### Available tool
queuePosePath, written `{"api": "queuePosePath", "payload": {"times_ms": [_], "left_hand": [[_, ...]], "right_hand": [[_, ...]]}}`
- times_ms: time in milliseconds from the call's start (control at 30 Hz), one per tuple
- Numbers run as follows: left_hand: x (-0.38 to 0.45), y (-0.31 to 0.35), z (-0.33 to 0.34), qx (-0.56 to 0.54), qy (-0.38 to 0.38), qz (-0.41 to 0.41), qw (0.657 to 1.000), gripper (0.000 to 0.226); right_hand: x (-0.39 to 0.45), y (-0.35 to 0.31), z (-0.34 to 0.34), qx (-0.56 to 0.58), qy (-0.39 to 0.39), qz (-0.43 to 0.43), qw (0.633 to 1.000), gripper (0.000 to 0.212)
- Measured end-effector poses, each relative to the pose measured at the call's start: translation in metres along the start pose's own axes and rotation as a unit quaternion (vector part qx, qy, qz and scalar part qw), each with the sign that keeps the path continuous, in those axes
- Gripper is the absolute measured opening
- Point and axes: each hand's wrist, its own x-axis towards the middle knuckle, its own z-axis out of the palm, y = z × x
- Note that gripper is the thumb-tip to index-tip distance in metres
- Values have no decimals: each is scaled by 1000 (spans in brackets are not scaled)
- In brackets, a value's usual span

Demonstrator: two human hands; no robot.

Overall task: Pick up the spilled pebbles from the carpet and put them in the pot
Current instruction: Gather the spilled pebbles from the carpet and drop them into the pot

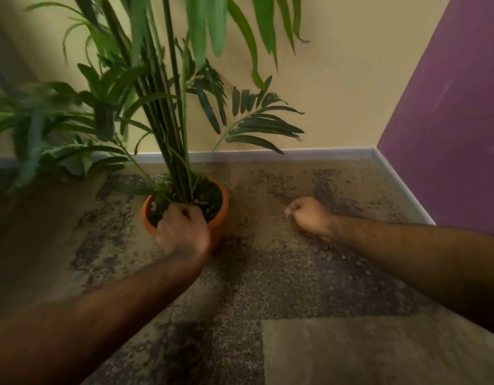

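The left hand [182,229] is curled into a loose fist over the near rim of the orange pot [222,215], knuckles up, fingertips dipping toward the soil; motion blur hides whether anything sits inside the fist. The right hand [309,215] is also closed in a fist, resting low on the carpet [309,345] at about 3 o'clock from the pot and well apart from it; its contents cannot be made out either.

No writing or labels show anywhere.

A few small pale pebbles [343,257] lie on the carpet just under the right forearm, hard to tell from the mottled brown-and-dark pattern. Some pale bits [201,202] sit on the soil by the stems, too blurred to identify. The palm plant [168,107] rises from the pot, its fronds cut off at the top edge. At 12 o'clock stands a yellow wall [337,79], at 2 o'clock a purple wall [448,120].
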Motion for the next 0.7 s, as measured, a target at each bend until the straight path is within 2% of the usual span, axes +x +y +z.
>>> {"api": "queuePosePath", "payload": {"times_ms": [67,167,233,333,433,533,700], "left_hand": [[-17,-4,8,11,0,101,995,25],[-32,-9,24,17,-21,198,980,25],[-40,-10,37,12,-60,245,968,19],[-50,-15,60,0,-153,252,956,2],[-59,-20,83,-2,-266,224,938,18],[-69,-21,105,34,-331,234,913,26],[-82,-21,129,58,-399,253,879,46]], "right_hand": [[-2,27,-11,-89,-7,2,996,17],[-10,60,-29,-115,-40,15,992,20],[-14,81,-39,-131,-54,18,990,15],[-15,108,-48,-237,-59,-8,970,7],[-18,117,-52,-244,-49,-37,968,11],[-13,126,-57,-273,-36,-48,960,25],[1,135,-58,-315,-58,-25,947,68]]}}
